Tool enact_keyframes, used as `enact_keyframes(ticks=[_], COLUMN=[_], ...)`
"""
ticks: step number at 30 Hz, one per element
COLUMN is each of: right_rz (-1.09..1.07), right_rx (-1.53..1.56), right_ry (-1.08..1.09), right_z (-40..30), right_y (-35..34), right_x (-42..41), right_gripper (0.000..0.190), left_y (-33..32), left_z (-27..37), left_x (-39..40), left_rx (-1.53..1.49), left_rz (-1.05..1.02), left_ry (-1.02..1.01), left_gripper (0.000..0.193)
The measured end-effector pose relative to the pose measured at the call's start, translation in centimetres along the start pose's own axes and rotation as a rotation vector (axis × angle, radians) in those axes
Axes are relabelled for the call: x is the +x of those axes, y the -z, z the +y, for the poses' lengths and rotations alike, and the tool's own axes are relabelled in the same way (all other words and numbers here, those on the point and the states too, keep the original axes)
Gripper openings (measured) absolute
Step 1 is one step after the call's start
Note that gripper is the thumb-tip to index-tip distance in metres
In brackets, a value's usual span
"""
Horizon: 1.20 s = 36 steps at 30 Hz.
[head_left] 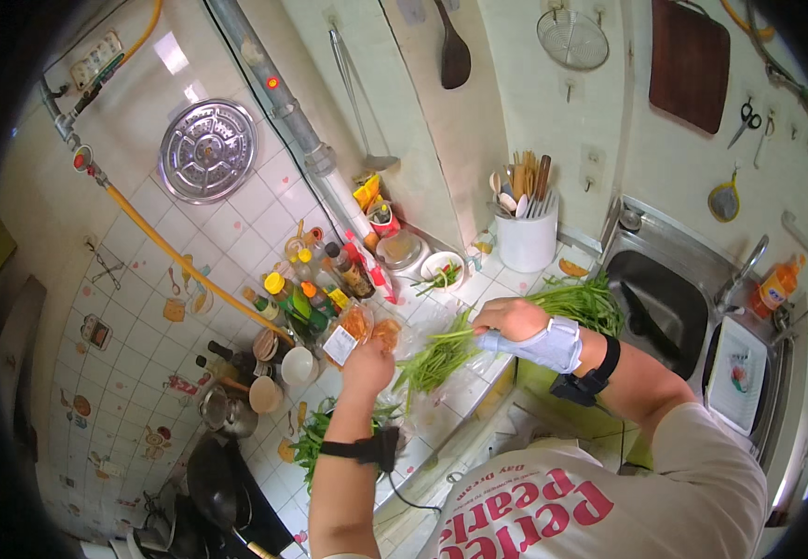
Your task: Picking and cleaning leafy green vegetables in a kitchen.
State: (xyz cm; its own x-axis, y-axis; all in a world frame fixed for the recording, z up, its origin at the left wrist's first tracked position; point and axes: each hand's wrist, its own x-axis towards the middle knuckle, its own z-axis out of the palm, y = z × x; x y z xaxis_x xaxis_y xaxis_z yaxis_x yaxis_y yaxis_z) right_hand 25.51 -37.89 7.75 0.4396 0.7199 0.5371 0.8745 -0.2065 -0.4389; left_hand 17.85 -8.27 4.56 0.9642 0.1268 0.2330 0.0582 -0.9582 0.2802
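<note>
My left hand (369, 367) is closed at the lower edge of a clear packet of orange food (356, 325) that bears a white label. My right hand (515, 321), its wrist in a grey brace, grips the near end of a bunch of green leafy stalks (432, 360). These stalks lie over thin clear plastic on the tiled counter (456, 400). Behind the right hand, a larger heap of greens (582, 302) reaches the sink's edge. More dark leafy greens (313, 440) lie partly hidden beneath my left forearm.
Sauce bottles (299, 300) crowd the wall beside a white bowl (299, 366). A small bowl of cut vegetables (443, 271) and a white utensil holder (526, 237) stand at the back. The steel sink (655, 279) is right; a black wok (215, 482) is lower left.
</note>
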Motion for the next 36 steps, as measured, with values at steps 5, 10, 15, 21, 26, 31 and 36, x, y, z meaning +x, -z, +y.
enact_keyframes(ticks=[5, 10, 15, 21, 26, 31, 36], right_rz=[-0.098, -0.133, -0.038, -0.120, 0.081, 0.088, 0.075], right_rx=[0.069, 0.149, 0.102, 0.139, 0.368, 0.279, 0.019], right_ry=[-0.131, -0.050, 0.007, 0.069, 0.051, 0.160, 0.126], right_z=[0.0, -1.2, -0.9, -2.2, -3.1, -1.1, 3.3], right_y=[-1.4, -3.2, -4.0, -4.1, -6.4, -9.1, -11.8], right_x=[0.1, 1.1, 1.0, 1.3, -0.1, 0.0, 0.9], right_gripper=[0.016, 0.021, 0.019, 0.017, 0.015, 0.019, 0.024], left_y=[2.0, 1.6, 2.0, 1.9, 0.7, 1.7, 4.7], left_z=[4.3, 8.9, 7.6, 8.2, 6.7, -0.6, -4.0], left_x=[-0.1, -2.1, -3.6, -4.9, -5.9, -7.0, -9.6], left_rx=[-0.177, -0.050, 0.059, -0.004, -0.455, -0.434, 0.033], left_rz=[0.330, 0.225, 0.148, 0.110, 0.088, 0.104, 0.179], left_ry=[-0.354, -0.410, -0.345, -0.307, -0.075, 0.177, -0.053], left_gripper=[0.010, 0.012, 0.007, 0.006, 0.011, 0.017, 0.011])
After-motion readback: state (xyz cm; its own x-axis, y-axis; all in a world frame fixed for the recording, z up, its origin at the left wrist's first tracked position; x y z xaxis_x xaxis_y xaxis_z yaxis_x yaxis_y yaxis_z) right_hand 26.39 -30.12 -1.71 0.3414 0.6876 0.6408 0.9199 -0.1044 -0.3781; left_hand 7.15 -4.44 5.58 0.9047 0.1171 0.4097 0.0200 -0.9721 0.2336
